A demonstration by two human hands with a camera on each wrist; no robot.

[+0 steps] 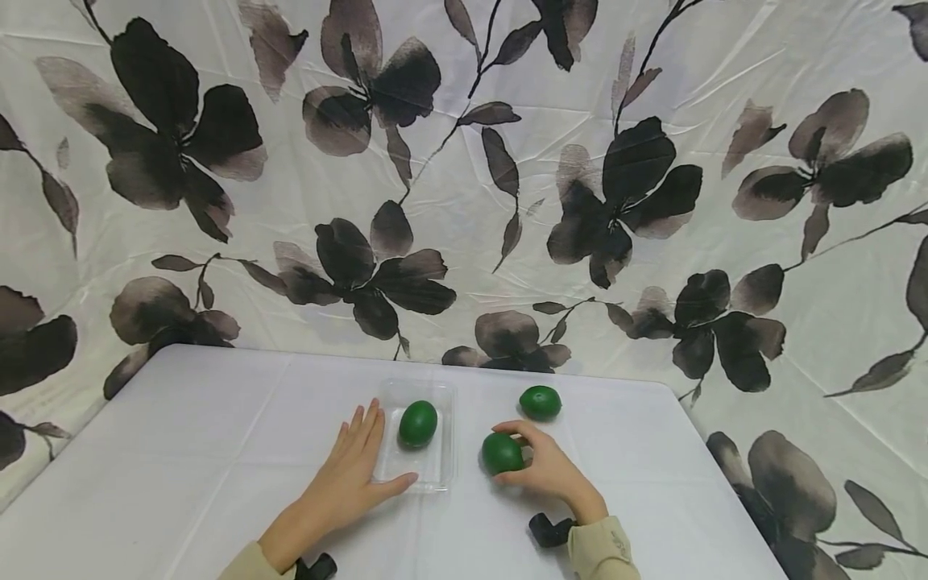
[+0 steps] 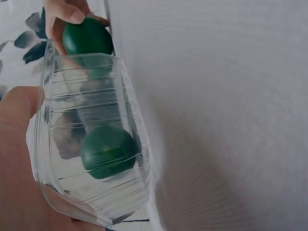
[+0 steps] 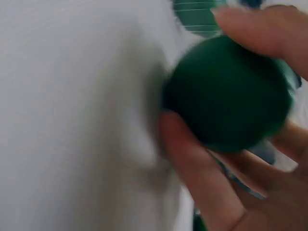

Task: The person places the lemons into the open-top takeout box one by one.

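A clear plastic box stands on the table, with a green lime inside it. My left hand lies along the box's left side with straight fingers, its thumb stretched across the near edge. To the right of the box, my right hand grips a second green lime between thumb and fingers. The right wrist view shows that lime close up, blurred, with fingers curled around it. Just beyond the right hand, a third green lime rests on the table.
A white cloth covers the table. Behind it hangs a pale curtain with dark flowers. Black devices sit at both wrists, the right one close over the tabletop.
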